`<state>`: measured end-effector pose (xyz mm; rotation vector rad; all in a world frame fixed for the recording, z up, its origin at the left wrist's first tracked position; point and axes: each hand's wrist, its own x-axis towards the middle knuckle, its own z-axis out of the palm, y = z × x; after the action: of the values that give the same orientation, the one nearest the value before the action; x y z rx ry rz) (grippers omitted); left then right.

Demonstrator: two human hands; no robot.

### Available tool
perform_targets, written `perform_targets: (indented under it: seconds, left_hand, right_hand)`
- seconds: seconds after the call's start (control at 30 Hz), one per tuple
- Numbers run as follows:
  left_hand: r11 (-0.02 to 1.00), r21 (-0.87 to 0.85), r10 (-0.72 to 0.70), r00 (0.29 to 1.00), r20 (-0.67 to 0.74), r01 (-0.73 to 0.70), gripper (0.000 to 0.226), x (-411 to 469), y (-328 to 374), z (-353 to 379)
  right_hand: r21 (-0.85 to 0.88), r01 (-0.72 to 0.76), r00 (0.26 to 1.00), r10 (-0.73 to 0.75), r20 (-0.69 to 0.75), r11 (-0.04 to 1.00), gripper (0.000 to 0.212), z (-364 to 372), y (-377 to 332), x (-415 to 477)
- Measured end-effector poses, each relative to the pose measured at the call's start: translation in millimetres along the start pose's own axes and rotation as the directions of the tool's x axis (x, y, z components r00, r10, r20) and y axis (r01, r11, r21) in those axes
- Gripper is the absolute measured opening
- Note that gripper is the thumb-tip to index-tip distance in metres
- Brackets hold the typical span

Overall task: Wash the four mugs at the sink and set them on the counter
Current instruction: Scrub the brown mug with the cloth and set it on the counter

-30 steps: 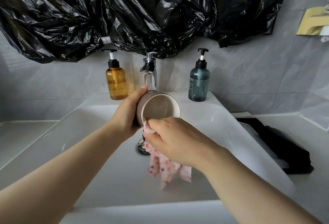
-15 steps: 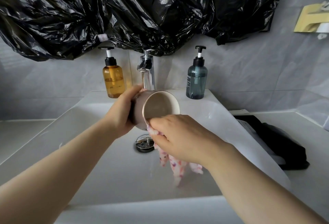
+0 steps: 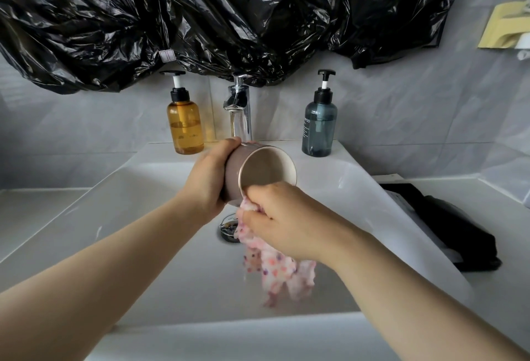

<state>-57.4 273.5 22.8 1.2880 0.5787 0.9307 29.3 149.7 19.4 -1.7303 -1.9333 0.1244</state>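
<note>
While the left hand (image 3: 209, 180) curls its fingers and thumb round the wall of a taupe ceramic mug with a cream interior (image 3: 266, 168), the mug lies tipped on its side above the white sink basin (image 3: 114, 217), mouth toward the camera and just in front of the chrome tap (image 3: 239, 108). The right hand (image 3: 286, 223) grips a bunched pink spotted cloth (image 3: 275, 269) and presses it against the mug's lower rim.

Step in hand, as I judge it: wiping one mug, at the rim. The next move calls for working the cloth round the lip and into the bowl, turning the mug in the left hand, then rinsing it under the tap and setting it on the white counter (image 3: 510, 246). I would keep the left grip firm, since a wet glaze is likely to slip.

Not legible from here: the mug's handle and base, covered by the left hand; the other three mugs, none in view, so I cannot count how many are done; whether water is running; the cloth's hanging end, which is blurred. The round metal drain (image 3: 228, 227) shows only in part behind the cloth.
</note>
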Motion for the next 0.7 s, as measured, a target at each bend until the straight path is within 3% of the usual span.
perform_targets:
  seconds: [0.07, 0.17, 0.27, 0.4, 0.47, 0.7]
  left_hand:
    - [0.999, -0.034, 0.037, 0.999, -0.026, -0.038, 0.028, 1.9, 0.2, 1.2]
    - [0.996, -0.049, 0.070, 0.998, 0.009, -0.069, 0.030, 5.6, 0.8, -3.1]
    - [1.000, -0.029, 0.012, 0.996, 0.086, -0.009, 0.041, 5.2, 2.8, -8.1]
    - [0.986, 0.061, -0.166, 0.963, 0.210, 0.157, 0.052, 4.4, 16.9, -17.5]
    - [0.976, 0.115, -0.206, 0.951, 0.232, 0.183, 0.054, 3.2, 17.4, -17.9]
    - [0.997, 0.073, -0.005, 0.997, 0.073, -0.001, 0.031, 2.6, 7.1, -7.1]
  right_hand:
    - [0.124, -0.012, 0.998, 0.020, -0.064, 0.992, 0.040, 0.7, -1.8, 0.8]
    - [0.125, 0.021, 0.996, -0.010, -0.088, 0.992, 0.041, -0.5, -2.4, 3.3]
    - [0.025, 0.048, 0.998, -0.047, -0.050, 0.999, 0.041, -2.9, 2.0, 3.2]
    - [-0.243, 0.087, 0.996, -0.082, 0.031, 0.966, 0.033, -3.4, 5.5, 2.0]
    - [-0.279, 0.087, 0.996, -0.079, 0.043, 0.956, 0.025, -4.1, 4.2, 2.2]
    - [-0.109, 0.056, 0.998, -0.056, 0.002, 0.992, 0.042, 2.6, -2.1, 3.4]
